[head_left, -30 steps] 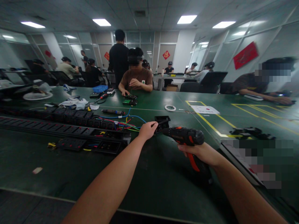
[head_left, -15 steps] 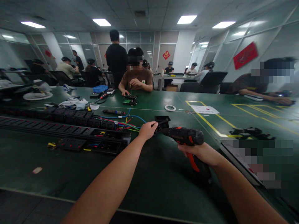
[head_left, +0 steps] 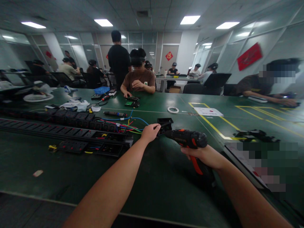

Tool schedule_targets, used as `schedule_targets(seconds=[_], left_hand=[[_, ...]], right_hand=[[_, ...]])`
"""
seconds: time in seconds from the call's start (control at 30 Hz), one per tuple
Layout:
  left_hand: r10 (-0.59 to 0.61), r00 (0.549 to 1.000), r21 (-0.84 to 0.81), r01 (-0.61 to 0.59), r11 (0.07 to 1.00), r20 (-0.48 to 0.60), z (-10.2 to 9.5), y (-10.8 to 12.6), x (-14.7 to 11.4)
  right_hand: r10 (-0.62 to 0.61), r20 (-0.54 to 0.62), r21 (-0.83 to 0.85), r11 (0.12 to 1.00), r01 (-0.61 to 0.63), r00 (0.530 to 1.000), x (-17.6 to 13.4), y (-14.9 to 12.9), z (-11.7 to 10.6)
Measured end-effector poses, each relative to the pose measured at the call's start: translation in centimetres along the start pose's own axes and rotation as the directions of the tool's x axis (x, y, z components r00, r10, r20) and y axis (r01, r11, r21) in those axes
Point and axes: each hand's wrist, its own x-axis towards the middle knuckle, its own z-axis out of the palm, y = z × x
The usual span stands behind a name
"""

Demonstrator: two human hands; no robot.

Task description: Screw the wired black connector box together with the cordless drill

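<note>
My right hand (head_left: 205,155) is wrapped round the grip of a black and orange cordless drill (head_left: 187,137), which points left. The drill's front end meets a small black plastic housing (head_left: 165,122); the exact contact is too dark to see. At the housing's left side, my left hand (head_left: 151,132) is closed on its edge, fingertips pinched. Coloured wires (head_left: 129,126) run from the left toward this housing. They come from a row of black socket modules (head_left: 78,118) beside a long black power strip rail (head_left: 59,129).
On the green table (head_left: 152,183) lie a white ring (head_left: 173,110), a pen-shaped tool (head_left: 115,114), a paper sheet (head_left: 208,111) and black parts (head_left: 258,135). A co-worker (head_left: 139,77) sits opposite, handling a circuit board (head_left: 132,103). Another person (head_left: 251,84) leans at the far right.
My hands, the drill and the black housing look almost unchanged. In the background, a standing person at the left has shifted slightly left.
</note>
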Motion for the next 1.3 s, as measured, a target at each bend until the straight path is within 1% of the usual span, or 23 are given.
schedule_targets(seconds=[0.37,0.57,0.83,1.0,1.2,1.3], left_hand=[[0.000,1.000,0.010,0.000,1.000,-0.001,0.06,0.05,-0.02],[-0.009,1.000,0.015,0.009,1.000,0.002,0.07,-0.12,-0.05],[0.015,1.000,0.004,-0.015,1.000,-0.009,0.07,-0.11,0.02],[0.012,1.000,0.007,-0.012,1.000,-0.007,0.00,-0.04,-0.01],[0.015,1.000,0.014,-0.014,1.000,-0.007,0.12,-0.15,0.10],[0.013,1.000,0.019,-0.013,1.000,-0.004,0.19,-0.23,0.15]], right_hand=[[-0.009,-0.014,0.010,1.000,0.009,1.000,0.11,0.21,0.05],[0.008,-0.008,0.070,0.997,-0.008,1.000,0.19,0.32,0.04],[-0.014,0.005,0.071,0.997,0.014,1.000,0.24,0.24,0.05],[-0.057,0.020,0.089,0.994,0.055,0.998,0.24,0.22,0.05],[-0.049,0.028,0.081,0.996,0.046,0.998,0.33,0.30,0.00],[-0.063,0.022,0.069,0.996,0.062,0.998,0.34,0.31,-0.02]])
